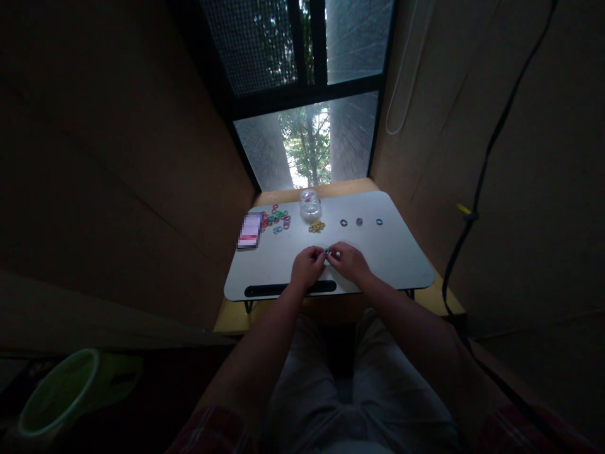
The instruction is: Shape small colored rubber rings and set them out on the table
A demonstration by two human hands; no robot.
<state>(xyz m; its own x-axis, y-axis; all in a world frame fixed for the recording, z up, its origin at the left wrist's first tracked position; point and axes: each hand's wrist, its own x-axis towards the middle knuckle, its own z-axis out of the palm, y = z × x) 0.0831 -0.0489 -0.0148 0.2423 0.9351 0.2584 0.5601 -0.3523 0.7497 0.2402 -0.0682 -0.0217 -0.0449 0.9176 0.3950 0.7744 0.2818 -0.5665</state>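
Observation:
My left hand (309, 265) and my right hand (348, 260) meet over the near middle of the white tabletop. Their fingertips are pinched together on a small green band (326, 250), mostly covered by the fingers. Just beyond them lies a small heap of yellow bands (316, 226). To the right, three separate ring-shaped bands sit in a row: a dark one (343, 222), a greyish-purple one (359, 222) and a teal one (379, 222). A loose pile of red, green and purple bands (278, 218) spreads at the far left.
A clear jar (310, 207) stands behind the yellow heap. At the table's left edge is a phone (250, 230) with its screen lit. A black slot strip (265, 290) runs along the near edge. A green basket (61, 391) stands lower left; a black strap (484, 161) hangs right.

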